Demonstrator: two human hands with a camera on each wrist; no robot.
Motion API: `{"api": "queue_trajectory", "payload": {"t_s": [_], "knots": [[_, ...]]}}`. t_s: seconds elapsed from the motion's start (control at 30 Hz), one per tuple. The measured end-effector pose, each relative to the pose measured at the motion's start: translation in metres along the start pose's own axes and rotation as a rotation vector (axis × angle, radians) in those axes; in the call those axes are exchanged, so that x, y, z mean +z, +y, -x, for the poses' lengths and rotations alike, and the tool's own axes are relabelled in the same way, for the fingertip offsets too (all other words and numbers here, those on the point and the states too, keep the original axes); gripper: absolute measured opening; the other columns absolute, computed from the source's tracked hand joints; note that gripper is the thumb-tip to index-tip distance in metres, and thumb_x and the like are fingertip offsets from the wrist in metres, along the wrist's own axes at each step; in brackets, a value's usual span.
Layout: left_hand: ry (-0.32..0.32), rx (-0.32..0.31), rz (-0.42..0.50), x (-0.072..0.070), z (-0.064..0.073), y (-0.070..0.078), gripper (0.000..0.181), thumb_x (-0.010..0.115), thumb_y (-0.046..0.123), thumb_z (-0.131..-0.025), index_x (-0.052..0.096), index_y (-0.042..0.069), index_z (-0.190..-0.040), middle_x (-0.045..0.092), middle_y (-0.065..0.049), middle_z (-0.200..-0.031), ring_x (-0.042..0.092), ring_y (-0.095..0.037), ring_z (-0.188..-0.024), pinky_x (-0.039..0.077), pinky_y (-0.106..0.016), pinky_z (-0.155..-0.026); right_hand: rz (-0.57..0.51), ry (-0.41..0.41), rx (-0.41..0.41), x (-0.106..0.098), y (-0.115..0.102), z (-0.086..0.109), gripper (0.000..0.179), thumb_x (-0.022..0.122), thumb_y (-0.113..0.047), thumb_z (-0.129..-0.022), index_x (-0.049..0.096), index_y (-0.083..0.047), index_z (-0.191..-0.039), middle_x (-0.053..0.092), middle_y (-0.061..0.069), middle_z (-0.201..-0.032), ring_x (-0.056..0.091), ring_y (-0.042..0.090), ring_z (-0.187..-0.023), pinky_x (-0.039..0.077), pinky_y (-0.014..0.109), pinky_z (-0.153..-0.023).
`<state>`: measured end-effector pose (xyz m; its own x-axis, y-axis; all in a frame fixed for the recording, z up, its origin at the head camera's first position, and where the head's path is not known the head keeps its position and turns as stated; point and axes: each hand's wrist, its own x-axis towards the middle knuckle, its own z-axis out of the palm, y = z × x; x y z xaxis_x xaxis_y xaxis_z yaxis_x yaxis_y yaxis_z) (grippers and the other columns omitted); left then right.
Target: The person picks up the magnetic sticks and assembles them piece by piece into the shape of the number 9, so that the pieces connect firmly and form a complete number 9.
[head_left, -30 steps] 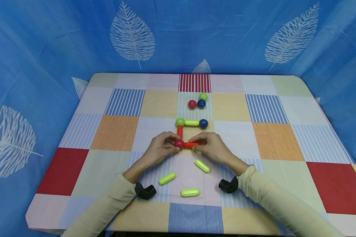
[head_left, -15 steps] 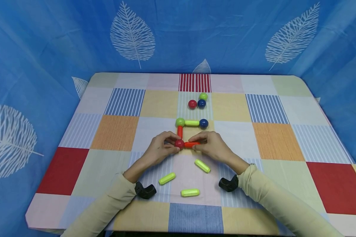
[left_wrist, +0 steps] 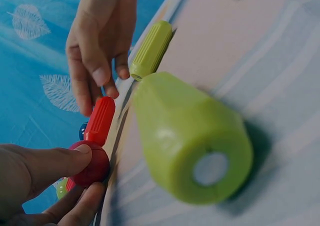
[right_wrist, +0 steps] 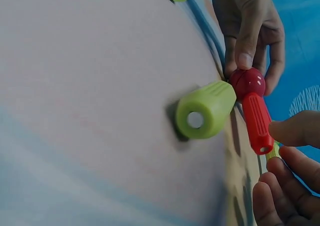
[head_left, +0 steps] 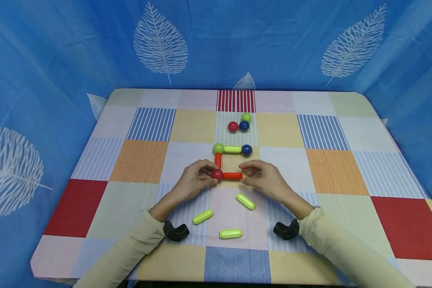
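Blue curtain (head_left: 266, 44) backdrop, white leaf prints (head_left: 161, 44). Patchwork-covered counter (head_left: 286, 164) below it. Clock directions from head view, 12 o'clock = far edge, centred on the held red ball.

Left hand (head_left: 195, 176): pinching the red ball (head_left: 217, 175) between thumb and fingers, near mid-counter. Red rod (head_left: 233, 176) points out from that ball to 3 o'clock, end against it. Right hand (head_left: 268, 179): just beyond the rod's free end at 3 o'clock, thumb and fingers moderately parted, nothing held; can't tell if a fingertip touches the rod.

Second red rod (head_left: 218, 161) runs from the held ball to 12 o'clock, up to a green ball (head_left: 218, 148). From there a green rod (head_left: 233, 149) goes to 3 o'clock, ending at a blue ball (head_left: 247, 150).

Three loose green rods, apart from each other: one past 4 o'clock (head_left: 245, 201), one between 5 and 6 (head_left: 231, 234), one near 7 (head_left: 203, 217). Farther off around 1 o'clock, three balls close together: loose red ball (head_left: 233, 127), loose blue ball (head_left: 244, 126), loose green ball (head_left: 246, 117). Pale sleeves (head_left: 120, 250) on both arms, black device (head_left: 176, 232) at each wrist.
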<state>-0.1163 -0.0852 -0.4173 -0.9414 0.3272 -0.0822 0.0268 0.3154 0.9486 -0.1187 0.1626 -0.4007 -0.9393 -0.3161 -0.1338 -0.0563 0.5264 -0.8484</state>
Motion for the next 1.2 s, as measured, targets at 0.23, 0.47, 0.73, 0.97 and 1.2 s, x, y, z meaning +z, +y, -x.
{"api": "queue_trajectory", "payload": {"t_s": [0.23,0.47,0.73,0.97,1.2], "knots": [[0.001,-0.002,-0.009,0.001,0.001,0.001,0.032,0.072,-0.005,-0.084,0.065,0.002,-0.115,0.060,-0.014,-0.113,0.059,-0.026,-0.103,0.055,-0.025,-0.083,-0.046,0.028,0.009,-0.006,0.009,0.022,0.047,0.076,-0.010,-0.084,0.061,-0.005,-0.128,0.067,0.010,-0.113,0.061,0.023,-0.098,0.052,0.030,-0.079],[0.004,-0.010,-0.013,0.002,0.001,0.002,0.032,0.072,-0.006,-0.084,0.066,0.002,-0.115,0.060,-0.013,-0.112,0.059,-0.026,-0.103,0.055,-0.025,-0.083,-0.058,0.030,0.030,-0.008,0.011,0.044,0.049,0.075,-0.009,-0.084,0.060,-0.006,-0.130,0.065,0.010,-0.113,0.061,0.022,-0.099,0.053,0.029,-0.078],[-0.004,-0.007,-0.007,0.001,0.001,0.003,0.032,0.072,-0.006,-0.084,0.065,0.001,-0.115,0.060,-0.014,-0.112,0.059,-0.027,-0.103,0.055,-0.025,-0.083,-0.106,0.017,0.036,0.000,0.010,0.057,0.047,0.075,-0.006,-0.081,0.062,-0.003,-0.126,0.067,0.010,-0.112,0.061,0.024,-0.097,0.053,0.027,-0.074],[0.000,-0.004,0.005,0.001,0.001,0.003,0.032,0.072,-0.006,-0.084,0.065,-0.001,-0.115,0.061,-0.015,-0.111,0.060,-0.027,-0.102,0.055,-0.026,-0.083,-0.095,0.021,0.050,0.005,0.012,0.060,0.047,0.076,-0.006,-0.080,0.063,-0.005,-0.125,0.068,0.007,-0.110,0.062,0.022,-0.096,0.053,0.026,-0.074],[-0.001,0.002,0.009,0.001,0.001,0.001,0.031,0.071,-0.007,-0.084,0.065,-0.001,-0.114,0.060,-0.015,-0.112,0.059,-0.027,-0.102,0.055,-0.025,-0.083,-0.085,0.018,0.048,0.009,0.011,0.059,0.047,0.077,-0.006,-0.080,0.064,-0.006,-0.124,0.068,0.006,-0.110,0.061,0.021,-0.095,0.054,0.027,-0.075]]}}
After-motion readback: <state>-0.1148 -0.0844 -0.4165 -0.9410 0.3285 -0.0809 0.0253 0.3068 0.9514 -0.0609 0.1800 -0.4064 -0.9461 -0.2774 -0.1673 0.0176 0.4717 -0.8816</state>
